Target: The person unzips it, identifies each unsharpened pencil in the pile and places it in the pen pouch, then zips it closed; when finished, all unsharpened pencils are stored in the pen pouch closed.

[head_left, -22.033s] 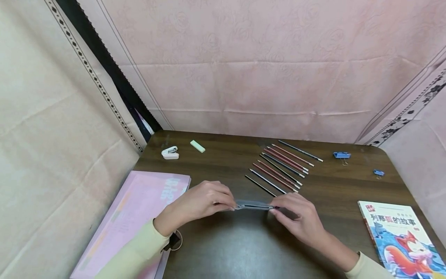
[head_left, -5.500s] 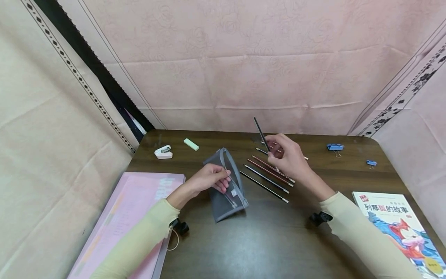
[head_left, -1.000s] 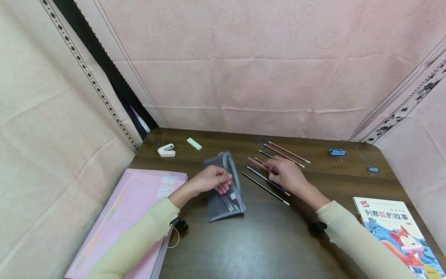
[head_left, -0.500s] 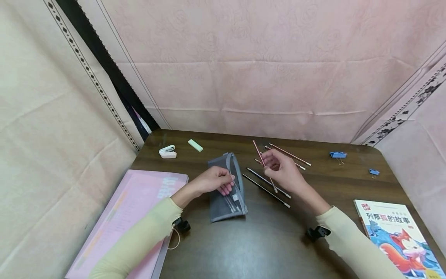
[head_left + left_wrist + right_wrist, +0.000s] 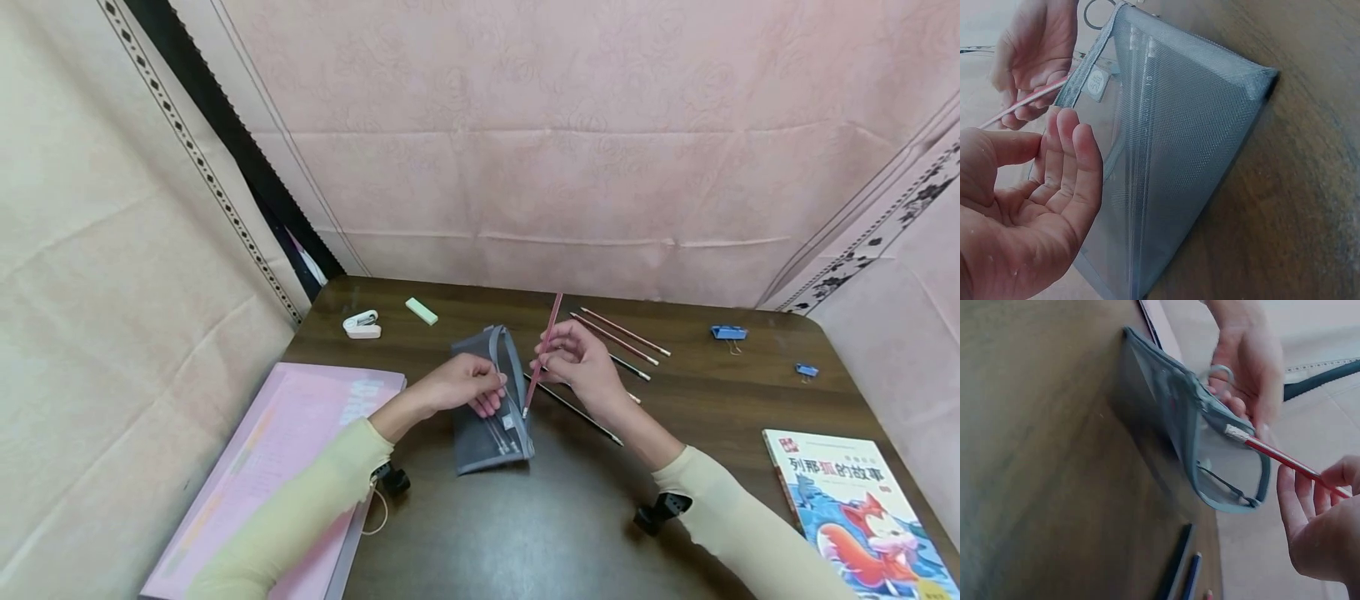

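Grey mesh pouch [image 5: 483,437]: see-through, gaping at top, pencils [image 5: 1145,112] inside | left hand [image 5: 467,387]: pinching its rim | right hand [image 5: 583,367]: gripping red-striped pencil [image 5: 552,321], pouch's 2 o'clock

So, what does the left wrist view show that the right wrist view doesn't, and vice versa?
Only the left wrist view: the label on the grey mesh pouch, and pencils inside seen lengthwise through the mesh.
Only the right wrist view: the pouch's open mouth facing the camera, the red pencil's pale end at it, and loose pencils on the table.
Both: the pouch, the red pencil, the left hand and the right hand.
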`<state>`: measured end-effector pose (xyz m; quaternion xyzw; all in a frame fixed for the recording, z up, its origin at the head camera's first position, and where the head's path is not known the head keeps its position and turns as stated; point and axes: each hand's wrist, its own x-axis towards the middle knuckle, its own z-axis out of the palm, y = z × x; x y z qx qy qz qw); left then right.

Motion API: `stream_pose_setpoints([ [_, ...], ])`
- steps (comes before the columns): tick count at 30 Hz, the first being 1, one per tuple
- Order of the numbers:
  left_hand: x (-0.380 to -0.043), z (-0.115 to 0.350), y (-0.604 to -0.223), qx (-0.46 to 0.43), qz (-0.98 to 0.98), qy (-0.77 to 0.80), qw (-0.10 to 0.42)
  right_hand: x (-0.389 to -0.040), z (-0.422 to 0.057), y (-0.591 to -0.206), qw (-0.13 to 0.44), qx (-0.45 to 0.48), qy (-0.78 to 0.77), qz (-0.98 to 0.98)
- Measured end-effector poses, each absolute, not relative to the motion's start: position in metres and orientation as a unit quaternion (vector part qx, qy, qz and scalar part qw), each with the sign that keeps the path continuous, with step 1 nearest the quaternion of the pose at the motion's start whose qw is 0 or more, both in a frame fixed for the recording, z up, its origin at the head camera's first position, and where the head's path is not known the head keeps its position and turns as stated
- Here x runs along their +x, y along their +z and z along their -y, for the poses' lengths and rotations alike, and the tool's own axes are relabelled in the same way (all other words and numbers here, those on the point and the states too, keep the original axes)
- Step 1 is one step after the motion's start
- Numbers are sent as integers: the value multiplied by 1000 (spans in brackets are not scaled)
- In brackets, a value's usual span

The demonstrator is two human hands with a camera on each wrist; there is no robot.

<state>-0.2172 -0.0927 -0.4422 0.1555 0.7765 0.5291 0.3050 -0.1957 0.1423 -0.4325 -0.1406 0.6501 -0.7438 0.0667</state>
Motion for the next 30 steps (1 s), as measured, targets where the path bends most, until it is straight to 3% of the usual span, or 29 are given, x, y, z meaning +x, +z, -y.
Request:
stream_pose_setpoints([
  [10, -220, 92, -441, 153, -773, 531, 310, -195, -133, -453, 126, -125, -717, -674],
  [30, -214, 86, -437, 143, -758, 561, 301, -199, -115, -461, 145, -61, -666, -729],
])
